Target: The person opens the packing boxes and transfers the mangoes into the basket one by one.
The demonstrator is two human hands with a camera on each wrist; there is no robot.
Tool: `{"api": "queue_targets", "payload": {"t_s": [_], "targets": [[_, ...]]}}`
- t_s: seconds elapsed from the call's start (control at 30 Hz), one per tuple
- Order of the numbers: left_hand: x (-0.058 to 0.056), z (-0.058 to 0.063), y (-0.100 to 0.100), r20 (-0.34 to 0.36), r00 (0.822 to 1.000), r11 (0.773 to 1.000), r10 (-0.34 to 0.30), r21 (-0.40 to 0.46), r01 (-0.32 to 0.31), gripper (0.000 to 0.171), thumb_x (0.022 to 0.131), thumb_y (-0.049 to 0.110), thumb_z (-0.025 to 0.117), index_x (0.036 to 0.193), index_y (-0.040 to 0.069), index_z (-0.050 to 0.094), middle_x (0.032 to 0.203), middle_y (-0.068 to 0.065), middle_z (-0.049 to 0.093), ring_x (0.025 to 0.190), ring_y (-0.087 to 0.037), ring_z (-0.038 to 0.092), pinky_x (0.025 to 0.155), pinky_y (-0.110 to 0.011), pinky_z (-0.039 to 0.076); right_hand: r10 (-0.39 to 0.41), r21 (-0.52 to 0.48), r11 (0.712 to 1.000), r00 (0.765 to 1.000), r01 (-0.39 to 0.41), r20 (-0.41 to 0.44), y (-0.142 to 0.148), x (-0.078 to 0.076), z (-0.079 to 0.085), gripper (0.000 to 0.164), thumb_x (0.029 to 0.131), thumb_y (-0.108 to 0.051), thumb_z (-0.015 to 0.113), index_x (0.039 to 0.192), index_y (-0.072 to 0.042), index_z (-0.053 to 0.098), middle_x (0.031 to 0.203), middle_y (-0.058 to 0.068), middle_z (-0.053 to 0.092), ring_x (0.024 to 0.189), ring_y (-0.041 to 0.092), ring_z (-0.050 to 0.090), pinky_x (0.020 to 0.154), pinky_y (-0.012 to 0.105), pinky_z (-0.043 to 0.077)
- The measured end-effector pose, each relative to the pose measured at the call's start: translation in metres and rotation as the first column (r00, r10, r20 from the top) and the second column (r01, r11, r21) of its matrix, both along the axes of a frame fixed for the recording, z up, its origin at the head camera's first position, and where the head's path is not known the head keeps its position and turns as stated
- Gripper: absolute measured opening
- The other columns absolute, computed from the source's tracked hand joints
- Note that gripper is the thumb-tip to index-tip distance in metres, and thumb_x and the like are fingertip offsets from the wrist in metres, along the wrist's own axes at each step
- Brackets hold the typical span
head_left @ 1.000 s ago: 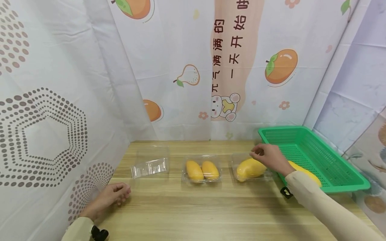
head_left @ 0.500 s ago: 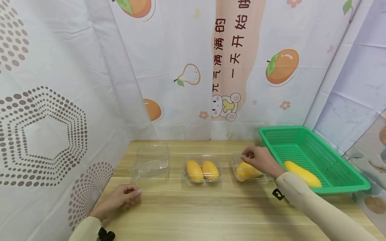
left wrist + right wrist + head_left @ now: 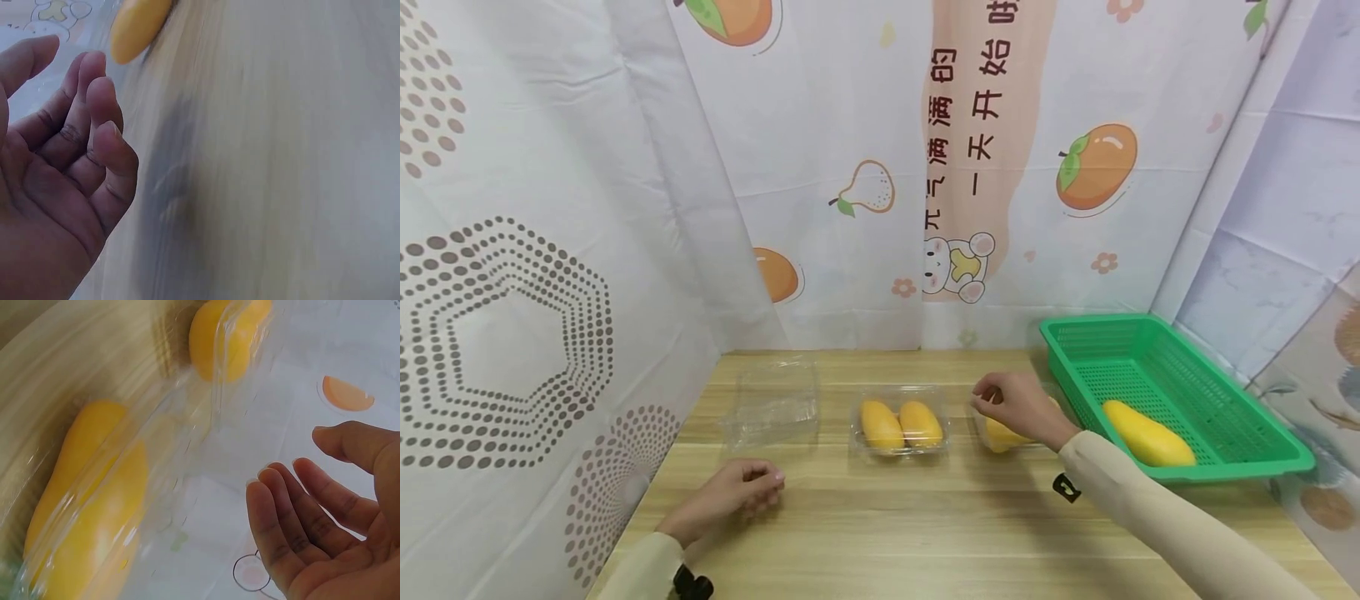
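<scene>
My right hand (image 3: 1018, 408) hovers above the right-hand clear plastic box, fingers loosely bent around nothing. A large yellow fruit (image 3: 100, 506) lies in this box and is partly hidden by the hand in the head view. My left hand (image 3: 737, 496) hangs over the table, in front of the left-hand clear box (image 3: 775, 404); its fingers are relaxed and hold nothing. No fruit shows in that box, and its lid stands raised. Between the hands stands a clear box (image 3: 900, 450) with two yellow mangoes (image 3: 882, 425) side by side.
A green basket (image 3: 1285, 450) stands on the right of the wooden table (image 3: 865, 542), with a long yellow fruit (image 3: 1150, 433) inside, against its near left side. Printed curtains (image 3: 835, 108) enclose the table at the back and both sides.
My right hand has moved left and slightly nearer across the right-hand box, away from the basket. My left hand has moved to the right. The left-hand box's lid looks more upright.
</scene>
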State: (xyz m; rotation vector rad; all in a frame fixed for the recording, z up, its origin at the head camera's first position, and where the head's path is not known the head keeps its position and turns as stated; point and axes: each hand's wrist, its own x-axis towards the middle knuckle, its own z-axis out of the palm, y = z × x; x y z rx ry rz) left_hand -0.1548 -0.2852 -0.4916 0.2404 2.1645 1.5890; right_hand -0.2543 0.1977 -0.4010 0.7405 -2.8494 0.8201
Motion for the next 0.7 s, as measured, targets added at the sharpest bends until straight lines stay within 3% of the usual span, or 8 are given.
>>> {"api": "queue_targets", "payload": {"t_s": [0.37,0.7], "targets": [[-0.008,-0.003,0.020,0.017,1.000,1.000,0.011,0.017,-0.011,0.044,0.105,0.036,0.060,0.112,-0.007,0.063,0.092,-0.010,0.068,0.070,-0.015,0.056,0.056,-0.025,0.047,0.037,-0.006,0.999,0.999,-0.037,0.028,-0.019,0.006,-0.001,0.009,0.095,-0.017,0.075,0.096,-0.009,0.075,0.082,-0.005,0.068,0.074,0.008,0.060,0.068,0.031,0.054],[-0.018,-0.001,0.041,-0.006,1.000,1.000,-0.021,0.006,0.021,0.041,0.105,0.036,0.061,0.111,-0.004,0.066,0.092,-0.011,0.068,0.070,-0.016,0.057,0.056,-0.026,0.049,0.062,-0.019,0.998,0.997,-0.061,0.051,-0.036,0.009,-0.006,0.010,0.094,-0.018,0.076,0.097,-0.008,0.075,0.081,-0.006,0.067,0.072,0.007,0.059,0.066,0.028,0.053]]}}
